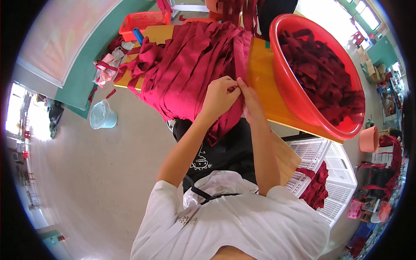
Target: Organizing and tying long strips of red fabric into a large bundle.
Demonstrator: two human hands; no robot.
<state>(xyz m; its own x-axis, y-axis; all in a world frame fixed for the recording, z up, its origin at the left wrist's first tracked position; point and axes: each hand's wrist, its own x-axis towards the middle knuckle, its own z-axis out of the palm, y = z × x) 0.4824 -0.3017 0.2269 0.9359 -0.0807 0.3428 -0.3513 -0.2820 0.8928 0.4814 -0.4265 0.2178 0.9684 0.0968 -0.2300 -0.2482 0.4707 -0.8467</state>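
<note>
A thick pile of crimson fabric strips [186, 65] covers the wooden table before me and drapes over its near edge. Over the pile's right side, my left hand [220, 97] is closed, fingers curled and the tips pinched together. My right hand [253, 104] meets it there, its fingertips pressed close to the left ones. One red fabric strip [241, 56] runs down from the far side to the fingertips, where both hands pinch it; the fingers partly hide the exact spot. Close by on the right, a big red basin [281, 65] holds a heap of darker red strips [320, 73].
White plastic crates [342, 190] with red fabric stand low on the right, beside a wooden board [286, 160]. A pale blue bucket [103, 116] is on the floor at left. A red basket [143, 21] and a blue tube [138, 36] are at the far left of the table.
</note>
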